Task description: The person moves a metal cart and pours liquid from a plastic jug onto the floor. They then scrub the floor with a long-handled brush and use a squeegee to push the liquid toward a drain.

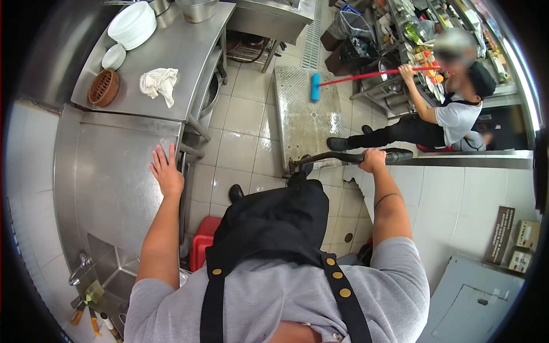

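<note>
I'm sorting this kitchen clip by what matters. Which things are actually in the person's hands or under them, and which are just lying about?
In hand:
- right hand shut around a black hose
- left hand flat on the steel counter

Lying about:
- white cloth
- stacked white plates
- brown strainer
- red stool
- floor mat
- co-worker's blue broom

Camera: one, worn on the person's head.
Faces: forward and steeply down, over the chest and both arms.
Lens: very wide, so edges bend and corners go black.
Near: the apron (269, 228), close under the camera.
Far: the floor (240, 120) and counter (171, 57), well below.
Shared: nothing, there is only one view.
</note>
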Tool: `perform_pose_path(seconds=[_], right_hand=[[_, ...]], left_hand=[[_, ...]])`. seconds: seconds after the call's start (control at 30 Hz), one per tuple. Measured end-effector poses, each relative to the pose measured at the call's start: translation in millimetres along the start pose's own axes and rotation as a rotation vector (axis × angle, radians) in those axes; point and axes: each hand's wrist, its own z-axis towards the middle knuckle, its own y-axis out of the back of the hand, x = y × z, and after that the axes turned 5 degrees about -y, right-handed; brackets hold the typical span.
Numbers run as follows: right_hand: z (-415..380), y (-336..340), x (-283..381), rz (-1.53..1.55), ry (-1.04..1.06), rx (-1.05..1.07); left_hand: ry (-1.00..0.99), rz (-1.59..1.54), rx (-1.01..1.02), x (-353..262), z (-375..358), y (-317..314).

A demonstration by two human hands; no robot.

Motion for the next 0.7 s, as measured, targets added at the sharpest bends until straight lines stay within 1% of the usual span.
perform_pose_path(seconds=[0.13, 0.23, 0.3, 0.37, 0.47, 0.57, 0.7], right_hand=[[3, 0, -2, -0.004, 0.021, -0.030], [10, 2, -1, -0.030, 0.023, 0.005], [13, 2, 0, -0.001, 0.008, -0.029], [17, 4, -2, 0.025, 0.049, -0.051], [17, 12, 2, 0.024, 0.036, -0.018], [26, 7, -1, 0.035, 0.009, -0.031], [21, 20, 1, 0.024, 0.036, 0.037]], left_hand=[[0.001, -0.002, 0.015, -1, -1, 3], [-0.013, -0.016, -0.003, 1, -1, -1], [-0.022, -0.010, -0.003, -1, 0, 1], [-0.024, -0.003, -0.002, -2, 0, 2], [-0.013, 0.013, -0.008, 2, 0, -6], [-0.007, 0.006, 0.016, -3, -1, 2], [-0.027, 0.030, -0.013, 2, -1, -5]])
